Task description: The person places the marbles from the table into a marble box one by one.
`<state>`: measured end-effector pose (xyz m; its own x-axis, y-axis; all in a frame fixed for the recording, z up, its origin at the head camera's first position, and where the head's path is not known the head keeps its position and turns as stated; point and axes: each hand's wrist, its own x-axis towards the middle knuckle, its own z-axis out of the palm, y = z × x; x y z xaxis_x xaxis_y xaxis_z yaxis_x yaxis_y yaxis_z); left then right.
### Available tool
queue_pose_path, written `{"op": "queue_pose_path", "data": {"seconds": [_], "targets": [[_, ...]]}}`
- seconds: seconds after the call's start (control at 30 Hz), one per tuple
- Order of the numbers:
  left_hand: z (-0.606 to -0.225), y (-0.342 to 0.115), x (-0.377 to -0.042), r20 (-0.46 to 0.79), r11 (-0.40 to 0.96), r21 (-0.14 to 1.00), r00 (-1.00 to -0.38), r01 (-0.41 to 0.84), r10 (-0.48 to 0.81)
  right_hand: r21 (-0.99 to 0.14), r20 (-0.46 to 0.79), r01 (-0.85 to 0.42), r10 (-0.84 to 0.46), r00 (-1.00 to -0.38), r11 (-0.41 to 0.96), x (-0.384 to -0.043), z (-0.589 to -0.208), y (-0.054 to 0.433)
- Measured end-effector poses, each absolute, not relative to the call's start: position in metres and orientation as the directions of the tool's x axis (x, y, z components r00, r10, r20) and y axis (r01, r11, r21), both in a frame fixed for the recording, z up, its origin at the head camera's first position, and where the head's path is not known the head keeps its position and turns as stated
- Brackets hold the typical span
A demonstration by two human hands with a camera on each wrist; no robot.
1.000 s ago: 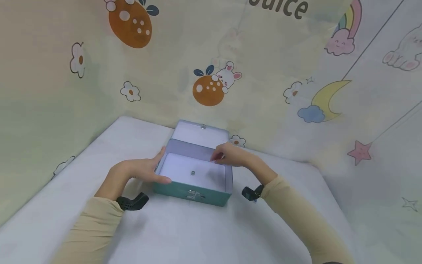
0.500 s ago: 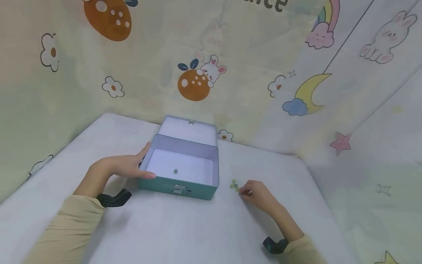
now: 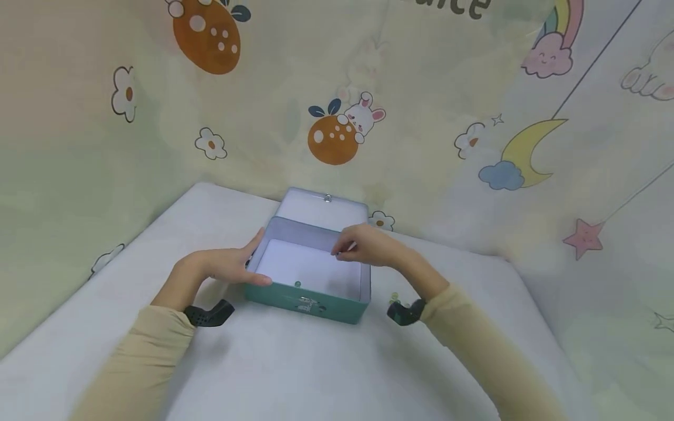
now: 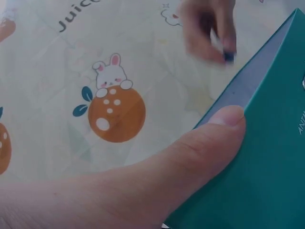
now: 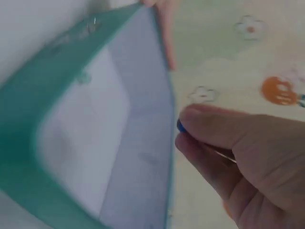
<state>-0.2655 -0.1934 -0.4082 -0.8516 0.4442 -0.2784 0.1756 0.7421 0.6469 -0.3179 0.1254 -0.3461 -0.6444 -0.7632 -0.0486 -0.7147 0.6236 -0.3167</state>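
Note:
A teal box (image 3: pixel 337 311) with a pale inside stands on the white surface, its lid (image 3: pixel 321 210) laid back behind it. My left hand (image 3: pixel 226 266) rests at the box's left front corner, thumb extended along the front rim and fingers along the left wall. Inside, close to the front wall, lies a small green bead (image 3: pixel 298 284). Above the right part of the box is my right hand (image 3: pixel 363 245), its thumb and fingertip pinching a small blue bead (image 5: pixel 181 126). The right hand looks blurred in the left wrist view.
Several yellow-green beads (image 3: pixel 394 297) lie on the white tabletop (image 3: pixel 295 374) right of the box, partly hidden by the right wrist's camera (image 3: pixel 405 313). A backdrop (image 3: pixel 263 88) printed with rabbits, oranges and flowers rises behind the table.
My right hand went from over the box to the beads on the right, then returned above the box with the blue bead. The green bead inside shifted toward the front wall. My left hand stayed put.

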Motion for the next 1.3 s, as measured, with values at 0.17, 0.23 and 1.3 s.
{"op": "queue_pose_path", "data": {"seconds": [0.17,0.23,1.3], "targets": [[-0.411,-0.191,-0.264,-0.282,0.736,0.656,-0.85,0.168,0.445,-0.207,-0.307,-0.752,-0.772,-0.557,0.625,-0.355,-0.368,0.075],[-0.409,-0.192,-0.263,-0.276,0.732,0.66,-0.852,0.169,0.445,-0.159,-0.371,-0.752,-0.745,-0.555,0.64,-0.363,-0.378,0.062],[-0.402,-0.194,-0.263,-0.282,0.711,0.678,-0.825,0.189,0.489,-0.457,0.164,-0.352,-0.312,-0.936,0.817,-0.249,-0.455,0.283]]}}
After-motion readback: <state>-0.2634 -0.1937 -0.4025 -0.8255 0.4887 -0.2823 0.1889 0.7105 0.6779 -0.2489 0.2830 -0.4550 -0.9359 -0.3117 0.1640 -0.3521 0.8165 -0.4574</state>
